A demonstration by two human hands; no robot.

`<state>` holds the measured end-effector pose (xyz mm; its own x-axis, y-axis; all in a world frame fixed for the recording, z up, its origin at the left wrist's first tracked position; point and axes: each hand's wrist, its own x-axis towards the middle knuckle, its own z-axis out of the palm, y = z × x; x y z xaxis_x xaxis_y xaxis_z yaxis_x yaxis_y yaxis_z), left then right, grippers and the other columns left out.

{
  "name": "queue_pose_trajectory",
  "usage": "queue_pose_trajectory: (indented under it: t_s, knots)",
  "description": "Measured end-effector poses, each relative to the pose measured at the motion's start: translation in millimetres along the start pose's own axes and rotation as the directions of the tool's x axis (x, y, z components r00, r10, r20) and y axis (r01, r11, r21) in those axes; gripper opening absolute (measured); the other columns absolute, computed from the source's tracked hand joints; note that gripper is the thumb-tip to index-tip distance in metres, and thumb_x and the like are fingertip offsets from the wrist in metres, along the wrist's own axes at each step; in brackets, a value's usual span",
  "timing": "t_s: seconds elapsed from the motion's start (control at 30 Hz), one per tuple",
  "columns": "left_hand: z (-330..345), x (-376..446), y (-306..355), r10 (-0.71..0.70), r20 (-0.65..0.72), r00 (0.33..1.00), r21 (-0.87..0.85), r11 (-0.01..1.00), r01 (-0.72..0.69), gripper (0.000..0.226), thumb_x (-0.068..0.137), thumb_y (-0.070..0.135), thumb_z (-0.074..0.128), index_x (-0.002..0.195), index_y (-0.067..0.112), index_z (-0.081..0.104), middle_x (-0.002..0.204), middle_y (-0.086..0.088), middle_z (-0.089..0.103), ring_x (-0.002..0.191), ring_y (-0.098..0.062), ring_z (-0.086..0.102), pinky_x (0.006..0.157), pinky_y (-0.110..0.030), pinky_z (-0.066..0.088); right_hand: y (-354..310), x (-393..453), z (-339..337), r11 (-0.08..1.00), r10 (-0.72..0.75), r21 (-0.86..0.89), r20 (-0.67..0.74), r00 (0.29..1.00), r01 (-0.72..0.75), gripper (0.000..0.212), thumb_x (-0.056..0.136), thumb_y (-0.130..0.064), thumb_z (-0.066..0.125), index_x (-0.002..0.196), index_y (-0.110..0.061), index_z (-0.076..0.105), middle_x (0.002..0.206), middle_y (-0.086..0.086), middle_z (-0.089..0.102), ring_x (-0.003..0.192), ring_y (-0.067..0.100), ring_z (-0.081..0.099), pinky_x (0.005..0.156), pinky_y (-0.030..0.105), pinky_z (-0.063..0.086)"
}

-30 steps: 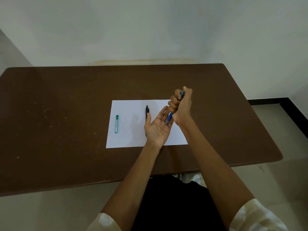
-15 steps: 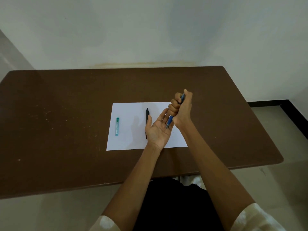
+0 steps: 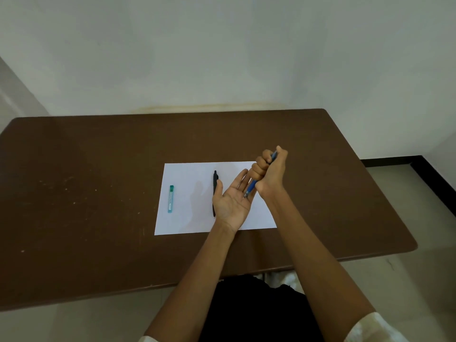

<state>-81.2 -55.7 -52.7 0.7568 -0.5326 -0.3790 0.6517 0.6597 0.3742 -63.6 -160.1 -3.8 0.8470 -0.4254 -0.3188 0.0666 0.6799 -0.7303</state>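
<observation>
blue pen | tilted, tip down | gripped in right hand | tip at left hand palm

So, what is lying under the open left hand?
Under the left hand lies the white paper on the brown table. A black pen lies beside the thumb, partly covered. Whatever else the palm covers cannot be seen.

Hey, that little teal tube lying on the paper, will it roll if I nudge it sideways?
The teal tube looks slim and short, so probably light and easily flicked. Lying flat on the smooth white paper, it would likely slide. Whether it rolls depends on its cross-section, too small to tell.
</observation>
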Motion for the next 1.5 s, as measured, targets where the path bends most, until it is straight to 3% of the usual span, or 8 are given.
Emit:
queue_pose_trajectory:
  t_s: [0.27, 0.63, 1.0, 1.5]
  knots:
    - [2.5, 3.2, 1.9, -0.001, 0.032, 0.999, -0.008, 1.000, 0.001, 0.067, 0.093, 0.058, 0.018, 0.137, 0.011, 0.038, 0.139, -0.009, 0.046, 0.126, -0.027, 0.047, 0.100, -0.041, 0.041, -1.1, 8.0, -8.2, 0.979, 0.134, 0.174, -0.152, 0.979, -0.107, 0.050, 0.093, -0.042, 0.032, 0.049, -0.018, 0.034, 0.037, -0.006, 0.030, 0.032, 0.006, 0.021, 0.034, 0.015, 0.020]
    - [2.7, 6.5, -1.7, 0.013, 0.036, 0.999, 0.002, 1.000, -0.013, 0.066, 0.092, 0.059, 0.016, 0.133, 0.015, 0.043, 0.134, -0.004, 0.051, 0.122, -0.024, 0.051, 0.095, -0.040, 0.044, 3.3, 8.0, -14.8, 0.972, 0.193, 0.170, -0.179, 0.965, -0.163, 0.047, 0.093, -0.037, 0.029, 0.050, -0.017, 0.032, 0.037, -0.005, 0.027, 0.031, 0.007, 0.019, 0.034, 0.014, 0.020]
    - [1.5, 10.9, -1.2, 0.018, 0.023, 1.000, 0.004, 1.000, -0.019, 0.065, 0.092, 0.060, 0.015, 0.130, 0.018, 0.046, 0.135, -0.003, 0.052, 0.126, -0.025, 0.047, 0.103, -0.040, 0.036, 9.4, 7.5, -12.0, 0.975, 0.204, 0.131, -0.177, 0.963, -0.182, 0.047, 0.092, -0.037, 0.030, 0.050, -0.017, 0.031, 0.037, -0.005, 0.026, 0.031, 0.007, 0.018, 0.035, 0.014, 0.018]
    - [-2.4, 12.3, -1.0, 0.031, 0.031, 0.999, -0.046, 0.998, -0.030, 0.065, 0.092, 0.059, 0.014, 0.129, 0.017, 0.047, 0.133, -0.004, 0.053, 0.123, -0.025, 0.050, 0.094, -0.041, 0.044, 15.6, 3.1, -7.0, 0.979, 0.199, 0.081, -0.172, 0.965, -0.188, 0.048, 0.093, -0.039, 0.030, 0.050, -0.018, 0.029, 0.037, -0.006, 0.025, 0.031, 0.007, 0.018, 0.035, 0.014, 0.017]
